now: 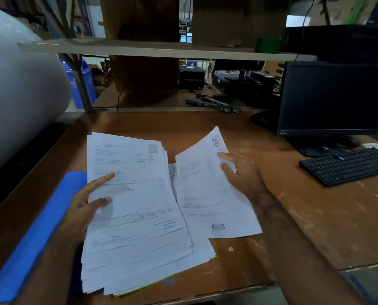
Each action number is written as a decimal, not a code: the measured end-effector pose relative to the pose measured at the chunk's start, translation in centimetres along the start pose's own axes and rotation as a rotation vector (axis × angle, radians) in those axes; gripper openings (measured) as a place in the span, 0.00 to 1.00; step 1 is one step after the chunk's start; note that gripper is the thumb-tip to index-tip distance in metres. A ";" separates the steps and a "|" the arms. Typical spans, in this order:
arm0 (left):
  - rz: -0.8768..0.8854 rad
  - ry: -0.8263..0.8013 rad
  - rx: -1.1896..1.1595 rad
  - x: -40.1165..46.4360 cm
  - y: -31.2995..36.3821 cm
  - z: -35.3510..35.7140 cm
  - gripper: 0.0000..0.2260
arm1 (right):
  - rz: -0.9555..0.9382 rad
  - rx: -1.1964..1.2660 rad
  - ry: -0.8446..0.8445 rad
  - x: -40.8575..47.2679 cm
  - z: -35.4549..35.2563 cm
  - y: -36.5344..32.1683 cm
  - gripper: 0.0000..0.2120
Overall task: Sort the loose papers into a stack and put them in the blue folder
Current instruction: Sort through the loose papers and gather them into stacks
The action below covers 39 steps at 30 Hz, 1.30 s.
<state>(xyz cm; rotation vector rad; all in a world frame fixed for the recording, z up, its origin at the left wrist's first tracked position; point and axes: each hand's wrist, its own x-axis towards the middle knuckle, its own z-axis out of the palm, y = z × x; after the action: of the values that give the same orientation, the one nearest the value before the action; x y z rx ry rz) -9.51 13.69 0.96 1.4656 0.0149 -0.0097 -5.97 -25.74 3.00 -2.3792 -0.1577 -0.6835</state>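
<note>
At the left edge of the counter (293, 216) lies the blue folder (36, 227), its long axis running away from the person. Just right of it, the left hand (84, 205) grips the stack of papers (135, 216), thumb on top. This hand is nearer to the folder. Further right, the right hand (243, 172) pinches a single sheet (205, 190), beside the stack. I judge this sheet goes onto the stack next. The keyboard (348, 166) is well apart, so there is free room

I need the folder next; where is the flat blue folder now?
The flat blue folder lies on the brown desk, lower left, under the left hand.
</note>
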 end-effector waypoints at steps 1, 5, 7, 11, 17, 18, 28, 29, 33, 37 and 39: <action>0.018 -0.005 0.011 0.2 0.0 0.0 0.23 | 0.002 -0.026 -0.065 0.2 -0.3 -0.1 0.26; 0.035 -0.024 0.012 0.5 0.0 0.0 0.23 | -0.005 -0.147 -0.344 0.4 -0.5 -0.6 0.47; 0.031 -0.033 -0.018 0.5 -0.1 0.1 0.23 | 0.008 -0.096 -0.342 0.6 -1.5 -1.3 0.49; 0.000 -0.029 -0.051 0.5 -0.5 -0.1 0.24 | 0.124 0.460 -0.099 1.4 -5.4 -3.2 0.49; 0.088 -0.066 0.070 1.4 -0.8 0.2 0.25 | 0.221 0.903 -0.225 0.7 -1.1 -5.9 0.55; 0.088 -0.085 0.042 1.4 -0.8 0.5 0.26 | 0.228 0.802 -0.312 0.1 0.8 -5.9 0.50; 0.169 -0.129 0.089 0.1 -0.3 2.5 0.23 | 0.251 0.520 -0.405 -2.6 8.8 -4.1 0.26; 0.184 -0.142 0.162 0.0 -0.2 2.5 0.25 | 0.218 0.469 -0.414 -2.6 8.7 -4.4 0.28; 0.191 -0.168 0.216 0.3 -0.4 1.8 0.37 | 0.082 0.205 -0.571 -2.4 9.2 -5.7 0.42; 0.158 -0.176 0.192 0.6 -0.7 1.2 0.30 | -0.043 0.003 -0.657 -2.6 10.2 -6.5 0.48; 0.103 -0.183 0.125 0.9 -1.0 0.9 0.31 | -0.067 -0.033 -0.681 -2.5 10.0 -6.7 0.49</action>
<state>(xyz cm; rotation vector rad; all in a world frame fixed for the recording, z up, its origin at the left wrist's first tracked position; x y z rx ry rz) -8.65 12.70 0.08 1.5836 -0.2131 -0.0616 -5.67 -14.15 -1.04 -2.5558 -0.5155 0.1235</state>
